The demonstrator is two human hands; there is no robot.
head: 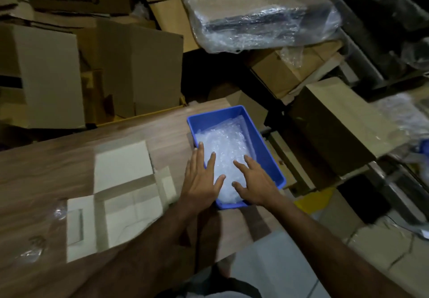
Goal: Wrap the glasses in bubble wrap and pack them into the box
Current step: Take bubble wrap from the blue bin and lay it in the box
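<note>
Over the near end of a blue bin [260,135], both hands lie flat with fingers straight and spread, holding nothing. The left hand [200,179] straddles the bin's left wall: its thumb and nearest finger reach onto the bubble wrap [228,144] inside, while its outer fingers lie along the rim and outside it. The right hand [254,181] rests palm-down on the wrap just beside the left, its wrist crossing the bin's near rim. The wrap fills the bin's floor as a crumpled white mass, piled higher toward the near end; whether glasses lie within it cannot be told.

The bin sits on a wood-grain tabletop [69,154], at its far right corner, angled so its long side runs away and to the left. Left of the bin, flattened pale cardboard [123,165] lies on the tabletop, its flaps spread; one flap comes close to the bin's left wall beneath the left forearm. Well left of the bin, near the tabletop's edge, a scrap of clear plastic [58,212] lies by the cardboard.

Beyond the bin stand stacked brown cartons [139,65], and farther back and right of it lies a bundle wrapped in clear film [260,14]. Right of the bin, more cartons [336,121] are piled below tabletop level.
</note>
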